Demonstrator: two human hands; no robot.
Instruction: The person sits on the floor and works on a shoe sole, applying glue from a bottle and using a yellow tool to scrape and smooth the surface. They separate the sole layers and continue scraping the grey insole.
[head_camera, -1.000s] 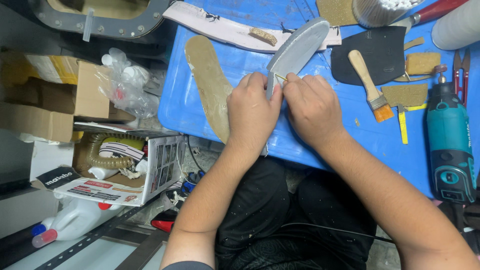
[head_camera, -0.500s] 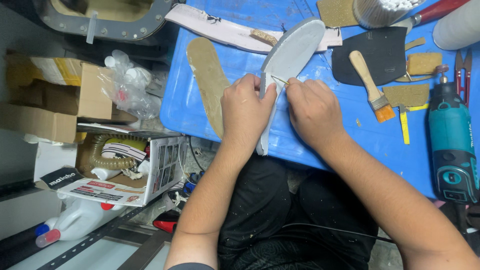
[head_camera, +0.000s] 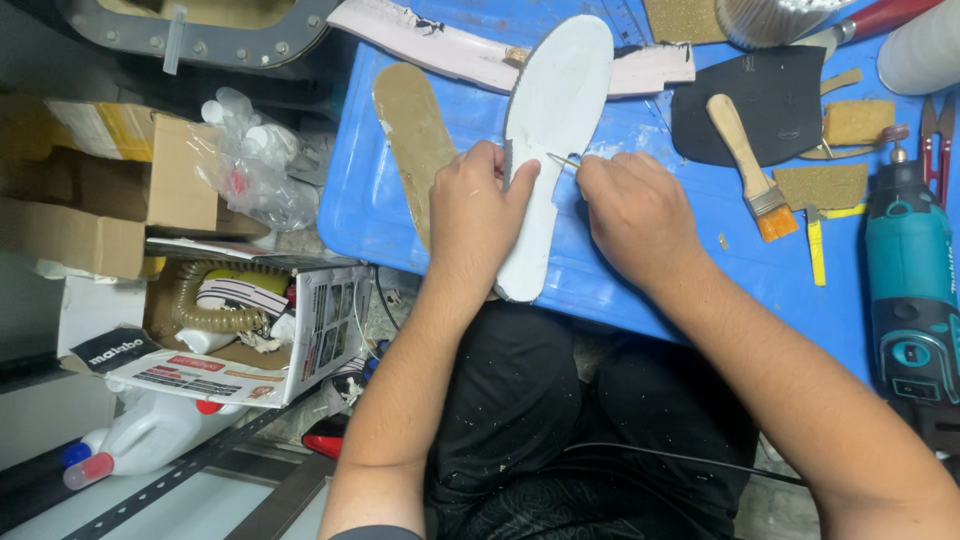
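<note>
Two hands are working one white insole (head_camera: 552, 150) on the blue desk (head_camera: 640, 270). Left-hand fingers (head_camera: 492, 165) are pinching its edge, steadying it; the left hand (head_camera: 475, 215) is covering a tan insole (head_camera: 412, 130) at nine o'clock. Right-hand fingers (head_camera: 598, 172) are closing tightly on a thin metal tool (head_camera: 562, 160), its tip touching the insole's side. The right hand (head_camera: 640, 215) seems to be trimming or scoring; the next stroke calls for a firm hold. Pale, smooth, the insole is pointing toward one o'clock.
</note>
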